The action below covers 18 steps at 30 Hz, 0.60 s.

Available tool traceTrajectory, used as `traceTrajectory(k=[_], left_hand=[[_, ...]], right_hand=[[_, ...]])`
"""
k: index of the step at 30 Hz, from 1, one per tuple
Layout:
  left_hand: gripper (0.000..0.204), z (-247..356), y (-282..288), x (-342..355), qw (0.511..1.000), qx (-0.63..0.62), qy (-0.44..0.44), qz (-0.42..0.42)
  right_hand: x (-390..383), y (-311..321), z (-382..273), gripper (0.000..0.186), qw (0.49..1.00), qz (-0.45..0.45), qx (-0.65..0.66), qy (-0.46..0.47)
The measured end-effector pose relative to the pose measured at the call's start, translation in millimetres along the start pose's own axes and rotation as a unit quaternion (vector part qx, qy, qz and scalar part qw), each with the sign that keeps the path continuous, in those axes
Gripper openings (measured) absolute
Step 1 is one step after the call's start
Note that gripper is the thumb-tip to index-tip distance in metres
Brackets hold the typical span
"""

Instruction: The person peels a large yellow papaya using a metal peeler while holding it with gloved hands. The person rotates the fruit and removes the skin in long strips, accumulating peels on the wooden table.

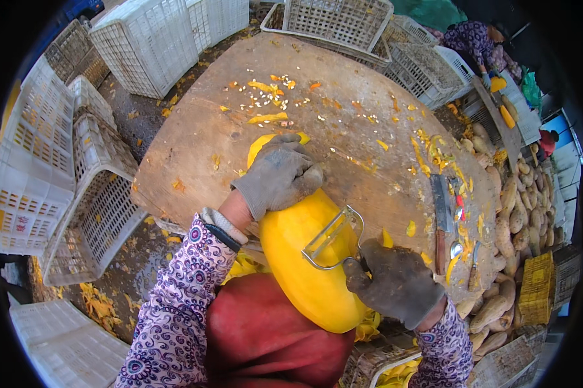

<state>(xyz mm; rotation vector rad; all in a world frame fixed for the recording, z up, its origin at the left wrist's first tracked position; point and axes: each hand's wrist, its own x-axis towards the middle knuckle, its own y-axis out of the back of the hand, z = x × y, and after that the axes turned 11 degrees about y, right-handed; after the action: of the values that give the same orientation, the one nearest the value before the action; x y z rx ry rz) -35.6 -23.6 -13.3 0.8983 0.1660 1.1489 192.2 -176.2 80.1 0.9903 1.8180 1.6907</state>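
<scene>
A large yellow peeled pumpkin (317,284), long in shape, leans between the wooden table's near edge and my red-covered lap. My left hand (280,176), in a grey glove, is closed over its far end and holds it. In my right hand (395,281), also gloved, is a wide metal peeler (327,234). The peeler's frame lies across the pumpkin's right side; its handle is mostly hidden in my fingers. Pumpkin peelings (368,326) lie below the pumpkin, near my lap.
Scraps and pale seeds litter the wooden table (194,136). A knife (441,223) and a spoon (456,249) lie on its right side. White crates (146,48) stand left and behind. Unpeeled pumpkins (508,220) are heaped at right. Another person (469,42) works at far right.
</scene>
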Motion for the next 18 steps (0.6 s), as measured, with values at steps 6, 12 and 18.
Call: traceTrajectory(k=[6, 12, 18], left_hand=[[0.026, 1.1, -5.0, 0.5, 0.998, 0.058, 0.017, -0.014], [0.024, -0.3, -3.5, 0.7, 0.998, 0.060, 0.021, -0.020], [0.045, -1.3, -5.3, -0.3, 1.000, 0.015, 0.007, 0.014]], right_hand=[[-60.1, 15.0, -32.7, 0.030, 0.992, -0.104, -0.050, -0.049], [-142.9, -23.4, -61.9, 0.031, 0.988, -0.029, 0.066, -0.137], [-110.3, -9.8, -35.1, 0.031, 0.906, -0.005, 0.305, -0.294]])
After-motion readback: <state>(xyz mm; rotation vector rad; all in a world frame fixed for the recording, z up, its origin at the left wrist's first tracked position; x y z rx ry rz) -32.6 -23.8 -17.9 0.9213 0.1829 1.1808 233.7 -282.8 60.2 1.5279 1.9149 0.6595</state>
